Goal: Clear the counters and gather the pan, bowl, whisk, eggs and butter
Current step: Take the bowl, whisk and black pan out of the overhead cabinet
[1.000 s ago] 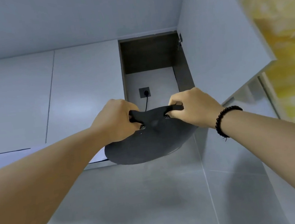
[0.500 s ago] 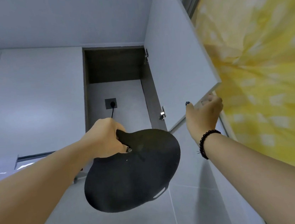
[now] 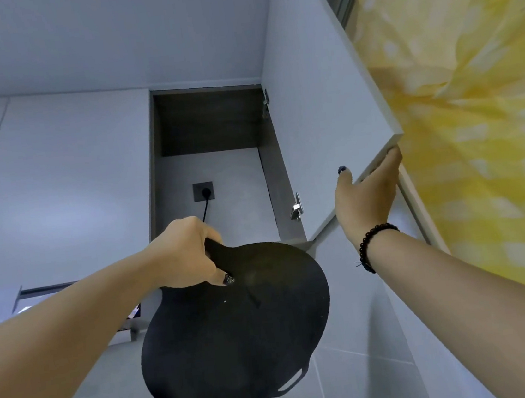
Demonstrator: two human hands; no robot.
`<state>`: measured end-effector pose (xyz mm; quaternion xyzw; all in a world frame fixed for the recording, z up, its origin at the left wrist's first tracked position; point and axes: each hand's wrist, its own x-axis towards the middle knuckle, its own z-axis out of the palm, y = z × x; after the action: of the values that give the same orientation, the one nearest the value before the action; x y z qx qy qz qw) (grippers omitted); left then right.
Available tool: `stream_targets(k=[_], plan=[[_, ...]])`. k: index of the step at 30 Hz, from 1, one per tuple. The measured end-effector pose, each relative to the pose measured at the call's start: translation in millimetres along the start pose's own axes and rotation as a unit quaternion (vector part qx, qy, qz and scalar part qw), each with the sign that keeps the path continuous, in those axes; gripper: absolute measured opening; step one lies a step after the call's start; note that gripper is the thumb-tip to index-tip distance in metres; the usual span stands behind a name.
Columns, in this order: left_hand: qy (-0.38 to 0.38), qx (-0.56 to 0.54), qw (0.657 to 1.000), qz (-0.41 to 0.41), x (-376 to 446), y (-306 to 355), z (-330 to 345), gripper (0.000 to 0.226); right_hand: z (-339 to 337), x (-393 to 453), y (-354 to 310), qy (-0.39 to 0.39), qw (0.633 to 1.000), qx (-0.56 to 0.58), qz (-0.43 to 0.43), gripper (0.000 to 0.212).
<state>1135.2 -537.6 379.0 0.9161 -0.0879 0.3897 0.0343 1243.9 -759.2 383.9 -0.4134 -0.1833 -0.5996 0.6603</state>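
Note:
A flat black round pan with small loop handles hangs tilted below the open wall cabinet. My left hand grips one of its handles from above, fingers curled round it. My right hand holds the lower corner of the open cabinet door, thumb on the inner face and fingers wrapped over the edge. The cabinet's inside looks bare except for a wall socket with a black cord plugged in.
Closed white cabinet doors run to the left. A yellow patterned curtain hangs at the right, close behind the door. Grey wall tiles lie below the cabinets. A range hood edge shows at the lower left.
My right hand let go of the pan and took hold of the cabinet door's corner. The pan, now in my left hand alone, dropped lower and tilted down.

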Motion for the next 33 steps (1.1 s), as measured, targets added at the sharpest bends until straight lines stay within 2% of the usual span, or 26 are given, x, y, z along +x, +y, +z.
stream_targets(k=[3,9,12,15,21,27,30,33], plan=[[0.004,0.008,1.000,-0.004,2,-3,-3,0.023,12,-12,6,-0.021,0.999,-0.006,-0.033,0.075],[0.002,0.029,0.999,-0.026,5,-14,0,0.021,44,-51,10,-0.056,0.983,-0.059,-0.163,0.081],[0.016,0.038,0.998,-0.045,3,-21,3,0.019,57,-68,12,-0.104,0.963,-0.062,-0.240,0.084],[0.025,0.043,0.996,-0.073,-2,-35,6,0.020,73,-84,16,-0.174,0.943,-0.063,-0.277,0.081],[0.013,0.066,0.993,-0.098,-13,-72,3,0.022,116,-115,23,-0.319,0.894,-0.099,-0.300,0.063],[0.014,0.075,0.991,-0.111,-18,-114,-2,0.022,166,-140,37,-0.466,0.841,-0.165,-0.218,0.054],[0.018,0.080,0.989,-0.124,-20,-131,-3,0.022,185,-146,40,-0.482,0.836,-0.181,-0.191,0.057],[0.022,0.081,0.987,-0.137,-22,-146,-4,0.023,201,-153,43,-0.461,0.836,-0.213,-0.206,0.060]])
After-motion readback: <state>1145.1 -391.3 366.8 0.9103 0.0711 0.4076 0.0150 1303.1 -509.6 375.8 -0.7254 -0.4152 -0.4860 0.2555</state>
